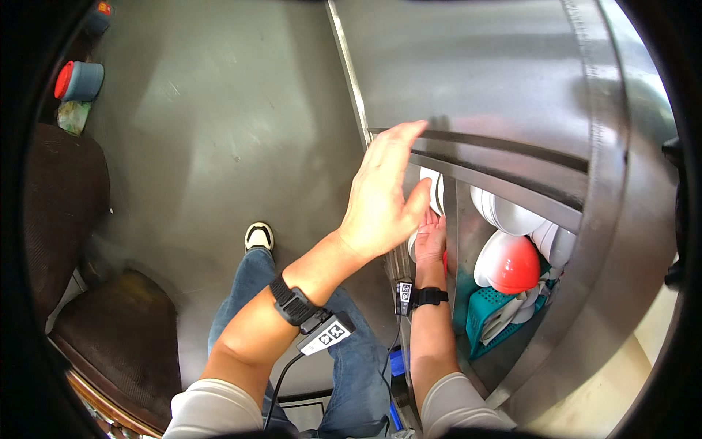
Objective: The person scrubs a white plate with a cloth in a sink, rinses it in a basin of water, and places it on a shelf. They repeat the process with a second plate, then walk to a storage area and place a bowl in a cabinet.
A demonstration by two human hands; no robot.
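Note:
My left hand (382, 196) is held up in front of the metal cabinet's edge, its fingers stretched out and its thumb apart. Nothing is in it. Lower and to the right, my right hand (431, 238) reaches into an opening of the cabinet with the palm turned up. Its fingers close on the lower edge of a white dish (436, 192) that stands on its side. My left thumb and the cabinet frame hide part of the dish and some of the fingertips.
A steel cabinet (482, 66) fills the right side. Behind its frame are white bowls (512, 214), a red-and-white bowl (515, 263) and a green basket (486, 311). Brown chairs (121, 340) stand at left on the grey floor (212, 132), near a red-lidded container (80, 80).

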